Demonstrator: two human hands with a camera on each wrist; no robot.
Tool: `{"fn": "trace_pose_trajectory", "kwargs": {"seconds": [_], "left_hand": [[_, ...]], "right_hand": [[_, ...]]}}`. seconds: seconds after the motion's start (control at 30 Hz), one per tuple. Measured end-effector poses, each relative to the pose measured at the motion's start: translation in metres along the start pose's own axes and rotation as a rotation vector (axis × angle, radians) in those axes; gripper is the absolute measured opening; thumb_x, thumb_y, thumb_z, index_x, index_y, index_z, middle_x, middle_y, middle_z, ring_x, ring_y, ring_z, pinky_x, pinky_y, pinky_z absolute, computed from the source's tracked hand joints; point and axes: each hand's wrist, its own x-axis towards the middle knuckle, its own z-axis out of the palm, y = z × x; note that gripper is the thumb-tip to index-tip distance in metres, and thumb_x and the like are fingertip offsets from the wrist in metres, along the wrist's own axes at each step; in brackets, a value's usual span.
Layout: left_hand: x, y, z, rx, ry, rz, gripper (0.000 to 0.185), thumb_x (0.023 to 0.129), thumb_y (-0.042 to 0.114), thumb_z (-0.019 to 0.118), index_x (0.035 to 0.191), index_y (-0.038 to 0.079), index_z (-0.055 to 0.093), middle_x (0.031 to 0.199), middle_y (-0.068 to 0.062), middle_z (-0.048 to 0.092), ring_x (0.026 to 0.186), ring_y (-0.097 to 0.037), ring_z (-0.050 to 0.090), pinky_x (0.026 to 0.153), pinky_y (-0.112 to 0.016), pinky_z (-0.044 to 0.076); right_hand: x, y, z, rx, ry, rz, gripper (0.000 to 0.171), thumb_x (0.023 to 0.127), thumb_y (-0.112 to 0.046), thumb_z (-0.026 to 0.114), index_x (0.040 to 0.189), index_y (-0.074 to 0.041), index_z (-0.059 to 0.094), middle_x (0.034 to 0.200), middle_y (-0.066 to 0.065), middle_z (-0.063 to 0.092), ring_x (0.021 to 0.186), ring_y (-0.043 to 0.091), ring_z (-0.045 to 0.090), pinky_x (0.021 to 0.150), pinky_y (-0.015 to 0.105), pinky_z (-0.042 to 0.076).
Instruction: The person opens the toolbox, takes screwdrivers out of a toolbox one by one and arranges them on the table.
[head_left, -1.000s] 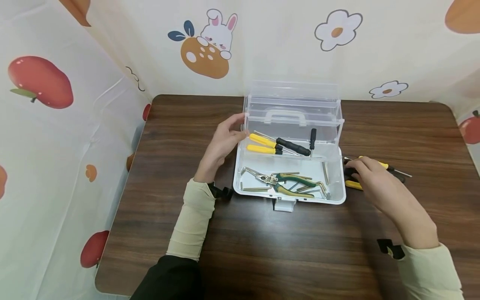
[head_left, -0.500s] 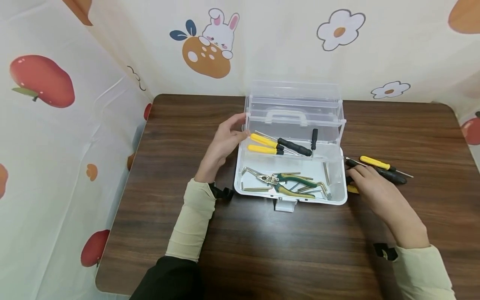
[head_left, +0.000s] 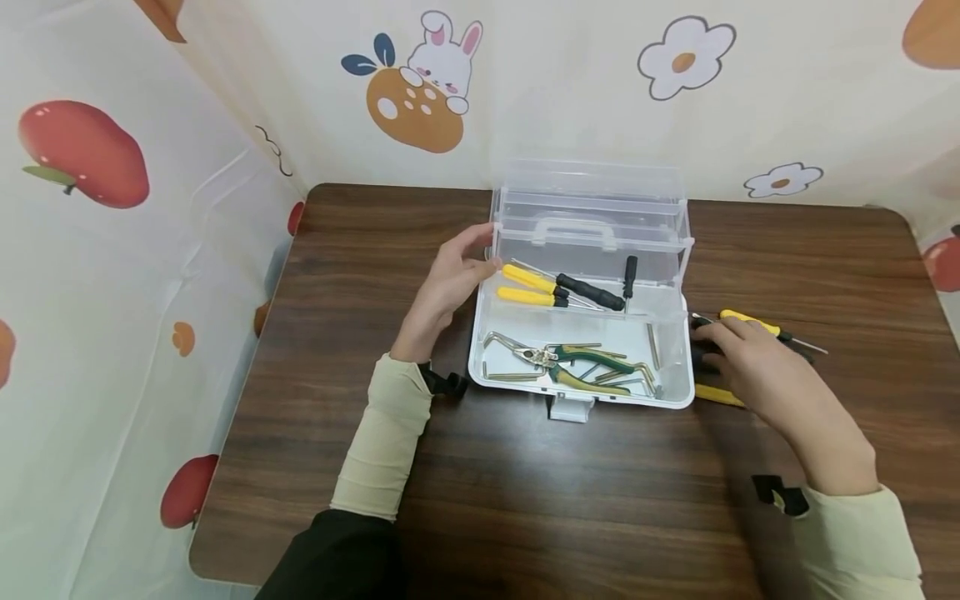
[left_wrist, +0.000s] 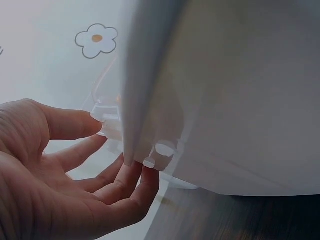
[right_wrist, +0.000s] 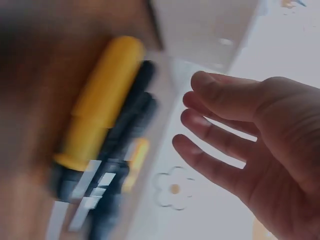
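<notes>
Hands apart: left hand steadies the clear toolbox at frame centre, fingers relaxed; right hand spreads over screwdrivers on the bench, centre-right. Best pinch one handle cleanly.

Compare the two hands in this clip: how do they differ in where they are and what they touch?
The left hand rests against the left wall of the clear toolbox, fingers fairly straight on the plastic; the right hand lies on the table to the right of the box, over the loose screwdrivers. The left touches the box only; the right is at the tools, with its hold unclear. Both wear pale sleeves.
</notes>
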Motion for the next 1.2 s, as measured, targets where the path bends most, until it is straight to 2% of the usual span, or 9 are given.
{"fn": "trace_pose_trajectory", "kwargs": {"seconds": [0.1,0.27,0.43,0.53,0.83,1.0,1.2], "left_hand": [[0.000,0.000,0.000,-0.004,0.004,0.005,0.054,0.101,0.009,0.065,0.153,0.021,0.053,0.149,-0.011,0.056,0.110,-0.032,0.069,0.104,-0.046,0.052],[0.000,0.000,0.000,-0.010,0.002,0.008,0.055,0.101,0.008,0.065,0.153,0.020,0.053,0.148,-0.011,0.056,0.108,-0.031,0.068,0.102,-0.044,0.052],[0.000,0.000,0.000,-0.017,0.002,0.009,0.055,0.101,0.008,0.065,0.153,0.020,0.053,0.148,-0.011,0.056,0.108,-0.031,0.068,0.101,-0.043,0.052],[0.000,0.000,0.000,-0.014,0.001,0.002,0.055,0.101,0.008,0.065,0.153,0.022,0.053,0.148,-0.010,0.056,0.108,-0.030,0.068,0.100,-0.043,0.052],[-0.001,0.000,0.000,-0.028,0.000,-0.007,0.055,0.101,0.008,0.065,0.153,0.022,0.053,0.148,-0.011,0.056,0.110,-0.030,0.068,0.103,-0.045,0.051],[-0.001,-0.001,0.000,-0.035,-0.002,0.000,0.055,0.101,0.008,0.066,0.153,0.021,0.053,0.148,-0.012,0.057,0.110,-0.031,0.068,0.102,-0.045,0.052],[-0.001,-0.002,-0.001,-0.046,-0.003,0.009,0.055,0.100,0.007,0.066,0.152,0.020,0.054,0.148,-0.013,0.057,0.109,-0.031,0.069,0.101,-0.044,0.053]], "right_hand": [[0.006,-0.009,-0.015,-0.007,0.030,0.001,0.036,0.080,0.007,0.084,0.112,0.000,0.070,0.107,0.019,0.071,0.099,0.041,0.067,0.076,0.059,0.057],[0.020,-0.023,-0.036,-0.008,0.028,0.023,0.036,0.084,0.003,0.083,0.117,-0.003,0.069,0.111,0.016,0.070,0.102,0.038,0.066,0.076,0.059,0.056],[0.044,-0.039,-0.044,0.014,0.032,-0.047,0.038,0.083,0.004,0.083,0.118,-0.002,0.069,0.108,0.016,0.071,0.097,0.036,0.068,0.075,0.056,0.057],[0.060,-0.051,-0.044,0.012,0.004,-0.082,0.038,0.083,0.003,0.083,0.118,-0.001,0.069,0.108,0.017,0.071,0.094,0.035,0.069,0.075,0.053,0.059],[0.102,-0.074,-0.031,0.065,-0.150,-0.066,0.028,0.095,-0.005,0.075,0.122,-0.003,0.068,0.112,0.015,0.070,0.094,0.029,0.068,0.077,0.047,0.059],[0.117,-0.081,-0.021,0.086,-0.184,-0.068,0.024,0.096,-0.007,0.074,0.119,-0.002,0.069,0.111,0.015,0.071,0.096,0.030,0.070,0.081,0.047,0.059],[0.125,-0.086,-0.015,0.098,-0.215,-0.055,0.023,0.096,-0.007,0.074,0.118,-0.001,0.069,0.107,0.013,0.071,0.089,0.027,0.068,0.078,0.045,0.057]]}}
